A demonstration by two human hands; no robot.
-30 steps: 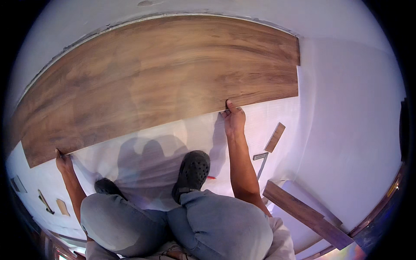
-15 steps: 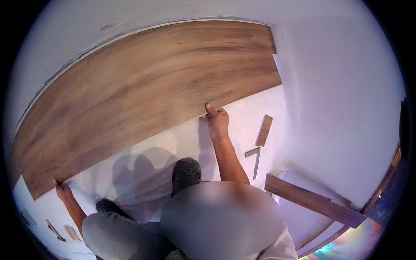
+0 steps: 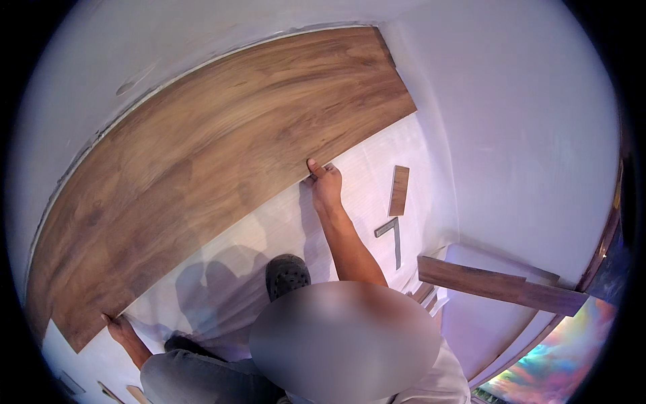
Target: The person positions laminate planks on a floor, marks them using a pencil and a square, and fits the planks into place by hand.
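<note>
A long brown wood-grain floor plank lies across the white underlay, running from lower left to upper right along the wall. My right hand grips the plank's near edge toward its right end, thumb on top. Far to the left, my left hand holds the same near edge close to the plank's left end. My bent knees and a dark perforated shoe are just below the plank.
A short wood offcut and a metal square lie on the underlay to the right of my right arm. A stack of planks sits at the right. White walls rise behind and to the right. Small scraps lie at the lower left.
The view has swung so the plank appears shifted up and right. Both hands stay on its near edge, and the plank sits closer to the corner wall.
</note>
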